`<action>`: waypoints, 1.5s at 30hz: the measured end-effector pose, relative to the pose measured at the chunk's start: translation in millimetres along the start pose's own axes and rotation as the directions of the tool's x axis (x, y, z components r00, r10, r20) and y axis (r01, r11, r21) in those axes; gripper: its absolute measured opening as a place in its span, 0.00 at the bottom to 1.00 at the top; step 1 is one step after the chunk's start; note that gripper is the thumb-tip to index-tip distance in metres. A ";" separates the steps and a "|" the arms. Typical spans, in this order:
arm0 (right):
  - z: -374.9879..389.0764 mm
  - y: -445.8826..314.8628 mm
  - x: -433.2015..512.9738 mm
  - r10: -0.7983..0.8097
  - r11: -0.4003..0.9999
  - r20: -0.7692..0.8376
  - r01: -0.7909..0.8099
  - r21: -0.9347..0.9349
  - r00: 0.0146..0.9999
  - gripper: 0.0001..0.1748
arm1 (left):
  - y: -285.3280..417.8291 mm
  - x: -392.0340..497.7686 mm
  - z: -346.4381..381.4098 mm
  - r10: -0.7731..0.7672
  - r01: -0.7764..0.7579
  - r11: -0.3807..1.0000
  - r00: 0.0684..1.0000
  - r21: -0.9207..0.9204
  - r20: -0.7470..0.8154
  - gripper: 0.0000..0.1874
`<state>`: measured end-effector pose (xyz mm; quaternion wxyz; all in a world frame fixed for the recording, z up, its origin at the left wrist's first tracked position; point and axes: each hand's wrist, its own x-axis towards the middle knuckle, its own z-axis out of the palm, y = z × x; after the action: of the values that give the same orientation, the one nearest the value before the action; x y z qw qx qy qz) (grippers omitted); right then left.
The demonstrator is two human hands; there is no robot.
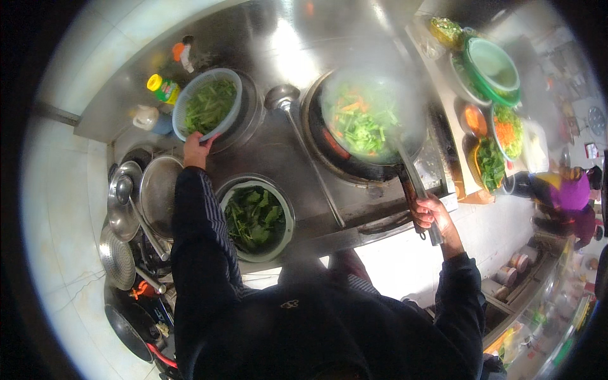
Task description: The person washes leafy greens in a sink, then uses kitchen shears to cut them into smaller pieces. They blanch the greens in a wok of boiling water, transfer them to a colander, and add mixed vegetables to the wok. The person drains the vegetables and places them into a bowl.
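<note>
My left hand (196,151) grips the near rim of a pale plastic colander (179,111) with cut green vegetables (210,105) in it, over a round metal pan or lid on the steel counter. With my right hand (430,216) I hold the metal handle of a cooking utensil (412,171), whose far end reaches into the wok and is hidden by steam. The wok's dark handle (407,190) runs beside it, under my fingers; whether I grip it too I cannot tell. Chopped green vegetables and orange strips (358,126) lie in the steaming wok.
A long-handled ladle (308,147) lies between colander and wok. Leafy greens (256,218) fill a bowl near my left forearm. Pans and a skimmer (116,259) crowd the left side. Bowls of vegetables (508,130) stand at right; a person (570,192) is beyond.
</note>
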<state>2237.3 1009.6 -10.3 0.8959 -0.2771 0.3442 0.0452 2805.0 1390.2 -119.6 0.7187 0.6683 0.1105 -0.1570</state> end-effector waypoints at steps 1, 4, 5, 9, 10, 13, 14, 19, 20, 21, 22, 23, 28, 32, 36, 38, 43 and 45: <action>5.3 0.2 -4.2 -0.021 1.000 0.005 0.021 0.006 1.000 0.09 | -7.8 9.1 -10.2 -0.024 0.022 0.992 1.000 -0.125 -0.009 0.11; 28.9 -3.0 -25.3 -0.111 0.994 -0.012 0.111 -0.015 0.994 0.08 | -17.8 -2.6 -18.4 0.218 -0.270 0.762 0.963 0.588 0.160 0.15; 34.0 -2.9 -32.3 -0.138 0.990 -0.033 0.138 -0.029 0.990 0.07 | -12.4 -26.3 -11.8 0.342 -0.397 0.285 0.893 0.872 0.294 0.16; 50.8 -5.4 -40.3 -0.160 0.985 -0.074 0.153 -0.084 0.984 0.08 | 4.5 -71.0 -4.1 0.533 -0.463 0.202 0.791 0.863 0.300 0.29; 42.7 3.2 -42.4 -0.169 0.986 -0.040 0.169 -0.015 0.985 0.09 | 3.8 -68.1 -0.1 0.552 -0.532 0.157 0.746 0.832 0.373 0.29; 16.4 18.8 -43.9 -0.154 0.987 0.041 0.153 0.039 0.987 0.13 | 2.1 -67.6 10.3 0.685 -0.644 0.163 0.619 0.747 0.384 0.27; 11.1 21.7 -43.1 -0.153 0.985 0.051 0.149 0.086 0.987 0.11 | -0.9 -65.8 10.2 0.632 -0.626 0.259 0.686 0.735 0.361 0.27; 43.7 32.8 -48.2 -0.220 0.967 -0.049 0.225 0.123 0.974 0.04 | -38.7 -31.0 -3.9 0.717 -0.710 0.297 0.607 0.638 0.342 0.23; 49.3 35.2 -53.0 -0.251 0.961 -0.038 0.254 0.113 0.967 0.05 | -24.0 -49.2 8.7 0.706 -0.682 0.122 0.571 0.721 0.420 0.22; 54.1 34.7 -48.9 -0.265 0.959 0.004 0.263 0.105 0.964 0.06 | -22.5 -45.0 5.9 0.661 -0.667 0.486 0.703 0.564 0.261 0.18; 53.7 33.3 -45.2 -0.238 0.957 -0.020 0.238 0.169 0.971 0.09 | -31.4 -33.7 4.1 0.538 -0.554 0.774 0.831 0.306 0.145 0.18; 66.5 31.1 -40.9 -0.250 0.958 0.035 0.242 0.157 0.968 0.10 | -41.4 -22.3 -1.5 0.361 -0.362 0.932 0.929 -0.004 0.079 0.22; 130.4 31.5 -56.0 -0.358 0.934 -0.013 0.357 -0.027 0.934 0.17 | 6.0 -85.9 41.3 0.075 0.021 0.956 0.947 -0.294 0.313 0.29; 188.8 34.7 -59.5 -0.394 0.901 -0.025 0.381 -0.208 0.919 0.29 | 81.5 -178.1 72.2 0.009 0.074 0.972 0.937 -0.221 0.349 0.25; 220.0 50.2 -50.7 -0.490 0.693 -0.046 0.357 -0.626 0.871 0.43 | 107.9 -242.2 111.1 0.049 0.060 0.978 0.866 -0.201 0.497 0.13; 218.3 51.2 -45.9 -0.592 0.466 -0.069 0.272 -0.842 0.803 0.43 | 103.0 -240.5 134.8 0.015 0.140 0.966 0.806 -0.216 0.592 0.14; 155.0 24.7 -39.6 -0.873 0.062 0.078 0.268 -0.962 0.481 0.43 | 77.3 -223.8 193.2 -0.116 0.323 0.925 0.740 -0.199 0.662 0.24; 122.2 -2.1 -42.5 -0.845 0.073 -0.006 0.105 -0.992 0.535 0.42 | 64.3 -228.9 213.2 -0.093 0.278 0.940 0.766 -0.197 0.636 0.23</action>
<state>2277.9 1077.0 92.4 0.3363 -0.8385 0.3878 -0.1829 2606.1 1199.6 41.8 0.7825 0.4572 -0.0433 -0.4205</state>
